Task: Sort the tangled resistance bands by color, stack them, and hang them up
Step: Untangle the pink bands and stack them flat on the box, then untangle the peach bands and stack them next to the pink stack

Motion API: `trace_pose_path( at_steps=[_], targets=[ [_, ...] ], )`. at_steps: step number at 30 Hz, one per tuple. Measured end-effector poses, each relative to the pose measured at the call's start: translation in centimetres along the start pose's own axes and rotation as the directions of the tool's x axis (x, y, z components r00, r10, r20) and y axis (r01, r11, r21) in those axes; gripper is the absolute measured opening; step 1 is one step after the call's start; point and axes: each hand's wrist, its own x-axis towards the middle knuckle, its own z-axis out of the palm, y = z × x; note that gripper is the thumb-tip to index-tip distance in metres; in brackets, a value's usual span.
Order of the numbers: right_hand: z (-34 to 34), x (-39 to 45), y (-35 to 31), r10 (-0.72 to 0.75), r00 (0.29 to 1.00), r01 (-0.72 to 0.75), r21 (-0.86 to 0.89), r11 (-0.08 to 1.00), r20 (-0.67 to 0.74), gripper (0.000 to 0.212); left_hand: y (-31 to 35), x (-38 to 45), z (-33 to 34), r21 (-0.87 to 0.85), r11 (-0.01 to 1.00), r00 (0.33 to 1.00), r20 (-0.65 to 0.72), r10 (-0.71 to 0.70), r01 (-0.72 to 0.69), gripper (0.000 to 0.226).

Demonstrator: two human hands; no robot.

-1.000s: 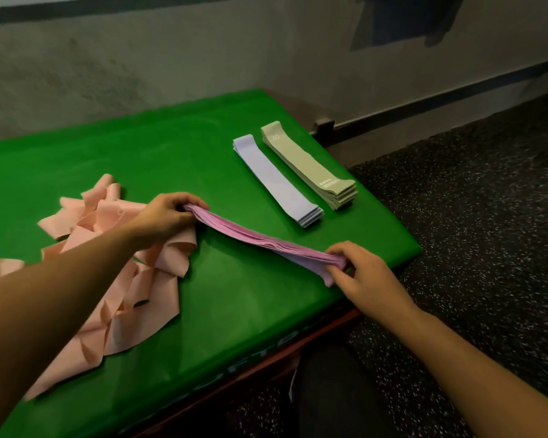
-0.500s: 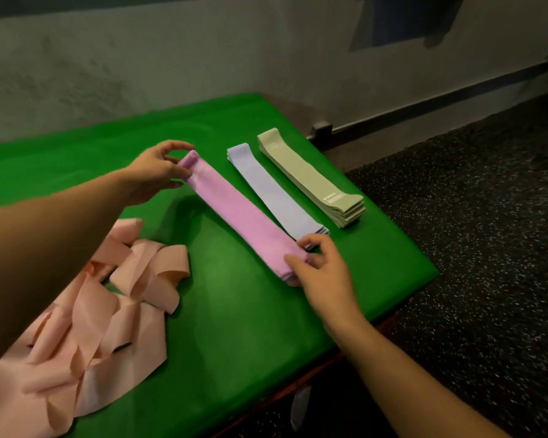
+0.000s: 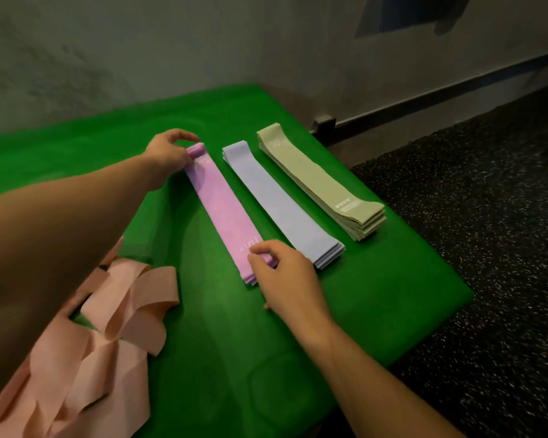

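Note:
A stack of pink-purple bands (image 3: 222,210) lies flat on the green table (image 3: 234,343), parallel to a lavender stack (image 3: 279,200) and a sage-green stack (image 3: 317,181) on its right. My left hand (image 3: 168,153) pinches the far end of the pink-purple stack. My right hand (image 3: 282,276) pinches its near end with thumb and fingertips. A tangled heap of peach bands (image 3: 86,352) lies at the lower left, partly hidden under my left forearm.
The table's right edge and near corner (image 3: 456,298) drop to a dark speckled floor (image 3: 503,248). A grey wall (image 3: 171,42) with a dark baseboard stands behind the table.
The pink-purple stack went from hanging stretched between my hands to lying flat beside the lavender stack. Both hands followed it to the right and still pinch its ends.

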Motion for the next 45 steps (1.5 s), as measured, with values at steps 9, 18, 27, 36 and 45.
trace_pose_path(
  at_steps=[9,18,27,36,45],
  targets=[
    [-0.2,-0.8,0.0,-0.042,0.998,0.052,-0.240,0.969,0.047,0.035,-1.0,0.6,1.8,0.043,0.999,0.995,-0.102,0.007,-0.003,0.028],
    [-0.7,-1.3,0.5,-0.113,0.993,0.122,-0.360,0.925,0.046,0.028,-1.1,0.5,1.7,0.023,0.999,0.991,-0.132,-0.025,0.028,0.043],
    [-1.2,-3.1,-0.9,-0.157,0.986,0.165,-0.383,0.909,0.052,0.043,-0.2,-3.7,-1.8,0.114,0.990,0.984,-0.144,0.103,-0.086,0.030],
    [0.4,-6.5,-3.0,-0.312,0.934,0.352,-0.308,0.884,0.171,0.028,-2.3,-16.4,-6.3,0.264,0.921,0.958,0.084,0.275,-0.288,0.018],
    [5.6,-6.5,-4.0,-0.306,0.914,0.374,-0.267,0.888,0.265,0.042,-8.0,-27.5,-8.7,0.500,0.820,0.959,0.190,0.211,-0.280,0.070]
  ],
)
